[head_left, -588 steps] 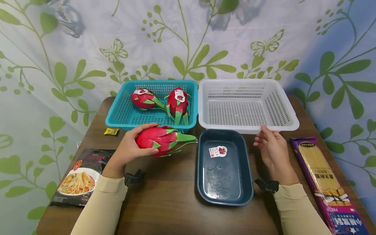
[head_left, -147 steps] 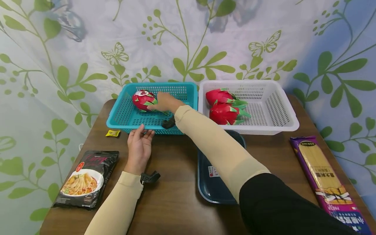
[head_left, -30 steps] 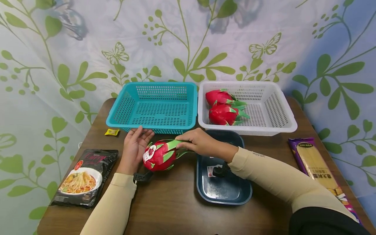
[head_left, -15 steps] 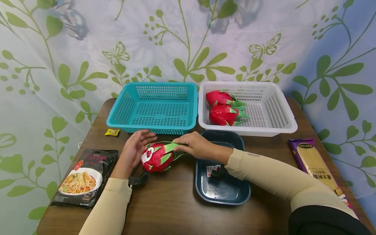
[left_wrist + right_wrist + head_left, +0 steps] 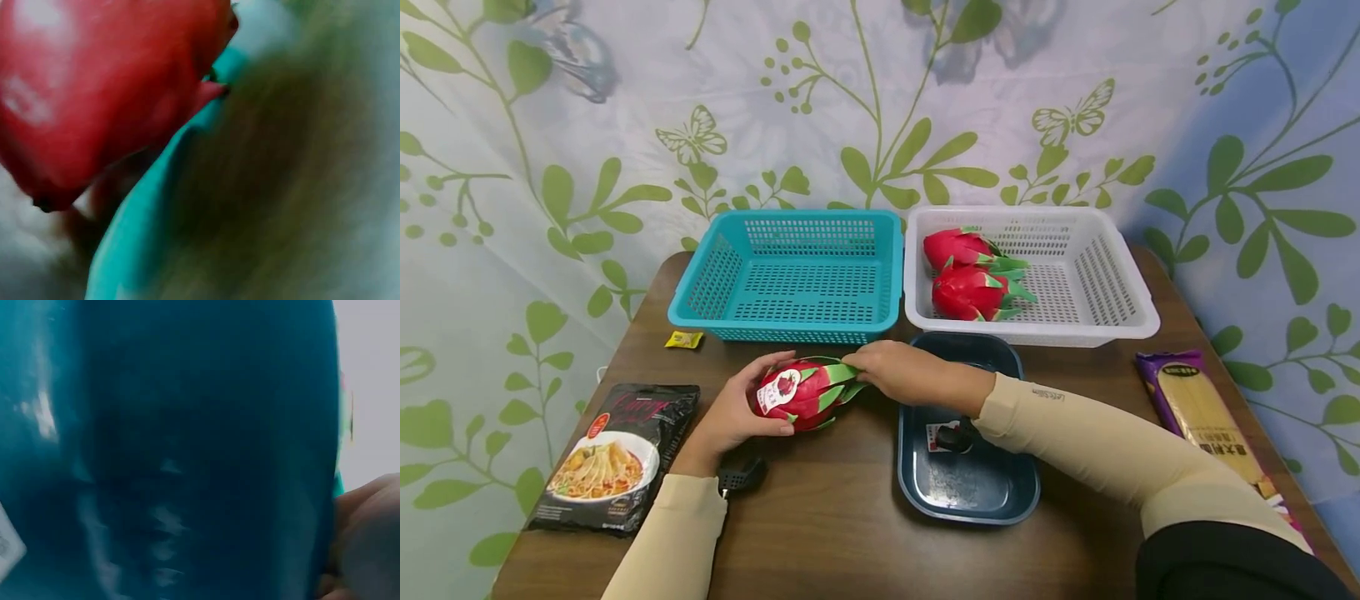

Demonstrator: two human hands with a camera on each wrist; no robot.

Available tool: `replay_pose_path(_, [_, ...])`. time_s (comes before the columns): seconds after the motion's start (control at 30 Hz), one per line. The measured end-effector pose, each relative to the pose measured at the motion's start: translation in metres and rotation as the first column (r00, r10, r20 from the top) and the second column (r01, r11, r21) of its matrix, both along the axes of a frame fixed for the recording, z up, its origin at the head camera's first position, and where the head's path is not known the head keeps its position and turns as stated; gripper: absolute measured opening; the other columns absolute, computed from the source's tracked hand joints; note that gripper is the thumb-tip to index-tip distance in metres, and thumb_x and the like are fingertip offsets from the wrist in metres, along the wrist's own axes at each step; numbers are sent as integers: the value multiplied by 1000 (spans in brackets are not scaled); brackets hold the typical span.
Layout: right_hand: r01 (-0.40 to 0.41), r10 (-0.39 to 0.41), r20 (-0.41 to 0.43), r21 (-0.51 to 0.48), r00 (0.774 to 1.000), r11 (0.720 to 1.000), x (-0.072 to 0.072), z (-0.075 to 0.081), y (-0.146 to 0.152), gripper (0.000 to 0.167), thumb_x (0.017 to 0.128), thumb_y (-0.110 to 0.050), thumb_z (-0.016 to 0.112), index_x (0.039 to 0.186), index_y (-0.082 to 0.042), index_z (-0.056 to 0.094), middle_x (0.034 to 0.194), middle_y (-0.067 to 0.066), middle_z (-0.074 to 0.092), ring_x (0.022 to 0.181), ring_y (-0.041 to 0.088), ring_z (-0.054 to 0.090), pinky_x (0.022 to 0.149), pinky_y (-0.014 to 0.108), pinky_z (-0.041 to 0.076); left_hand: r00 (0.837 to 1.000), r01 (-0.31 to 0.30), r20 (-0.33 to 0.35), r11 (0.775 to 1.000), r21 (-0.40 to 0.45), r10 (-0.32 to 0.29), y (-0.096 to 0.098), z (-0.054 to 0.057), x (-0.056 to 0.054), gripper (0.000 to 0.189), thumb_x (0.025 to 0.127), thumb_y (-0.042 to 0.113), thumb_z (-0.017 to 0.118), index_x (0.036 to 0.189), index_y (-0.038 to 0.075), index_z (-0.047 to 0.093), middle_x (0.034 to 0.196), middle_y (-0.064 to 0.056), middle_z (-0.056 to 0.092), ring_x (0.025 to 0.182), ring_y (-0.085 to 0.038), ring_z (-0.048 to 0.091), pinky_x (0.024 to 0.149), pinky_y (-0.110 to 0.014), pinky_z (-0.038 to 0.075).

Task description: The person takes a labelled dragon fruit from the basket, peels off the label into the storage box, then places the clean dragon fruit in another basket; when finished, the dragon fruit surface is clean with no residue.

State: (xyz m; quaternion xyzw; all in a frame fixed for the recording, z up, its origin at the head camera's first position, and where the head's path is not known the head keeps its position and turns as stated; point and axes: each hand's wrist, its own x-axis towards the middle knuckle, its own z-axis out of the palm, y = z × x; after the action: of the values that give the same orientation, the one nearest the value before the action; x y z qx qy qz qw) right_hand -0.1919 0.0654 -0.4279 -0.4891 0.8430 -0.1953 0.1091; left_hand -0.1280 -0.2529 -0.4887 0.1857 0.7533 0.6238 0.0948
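In the head view a red dragon fruit with a white sticker on its side is held between both hands in front of the teal basket. My left hand grips its rounded left end, thumb in front. The green leaf tips at the other end are pinched by my right hand, whose forearm crosses the dark blue tray. Red skin of the dragon fruit fills much of the left wrist view. The right wrist view shows mostly the tray, with my right hand at its edge.
Two dragon fruits lie in the white basket. A sticker lies in the tray. Around them are a black noodle packet, a yellow wrapped sweet and a purple pasta pack.
Since the oldest frame, two dragon fruits have come to lie in the white basket and the teal one has emptied. Over the last second, my left hand has closed round the third fruit.
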Motion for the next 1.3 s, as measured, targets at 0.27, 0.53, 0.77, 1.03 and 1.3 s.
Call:
replay_pose_path(0.27, [-44, 47, -32, 91, 998, 995, 12, 34, -14, 63, 100, -35, 75, 151, -4, 54, 140, 10, 62, 129, 23, 56, 106, 34, 49, 993, -58, -106, 994, -96, 48, 13, 6, 9, 92, 76, 11, 95, 155, 21, 49, 153, -3, 51, 136, -32, 44, 92, -40, 59])
replay_pose_path(0.53, [-28, 33, -66, 73, 997, 997, 17, 39, -32, 52, 101, -37, 74, 141, -6, 65, 128, 7, 64, 118, 19, 56, 98, 25, 51, 992, -27, -129, 992, -126, 11, 21, 5, 10, 99, 74, 11, 97, 159, 18, 46, 153, -1, 51, 135, -30, 46, 92, -39, 58])
replay_pose_path(0.77, [-25, 23, -54, -47, 998, 999, 20, 37, -35, 45, 98, -35, 77, 133, -7, 71, 124, 8, 63, 113, 19, 56, 89, 21, 53, 989, -48, -146, 991, -126, 30, 24, 7, 12, 101, 72, 8, 98, 158, 14, 46, 154, -7, 51, 133, -32, 47, 91, -36, 59])
replay_pose_path(1.03, [90, -83, 61, -128, 995, 988, 22, 36, -43, 35, 100, -31, 76, 125, -7, 75, 116, 4, 66, 105, 14, 57, 79, 14, 52, 987, -58, -157, 988, -140, 36, 23, 5, 12, 98, 74, 11, 97, 157, 17, 46, 153, -5, 52, 131, -31, 48, 90, -37, 59])
replay_pose_path(1.3, [146, -125, 108, -215, 986, 966, 25, 41, -48, 15, 98, -19, 78, 109, -9, 77, 104, 2, 71, 94, 12, 61, 74, 15, 54, 986, -60, -164, 990, -124, 39, 23, 4, 10, 97, 73, 11, 98, 156, 20, 48, 150, -2, 54, 129, -29, 51, 90, -38, 59])
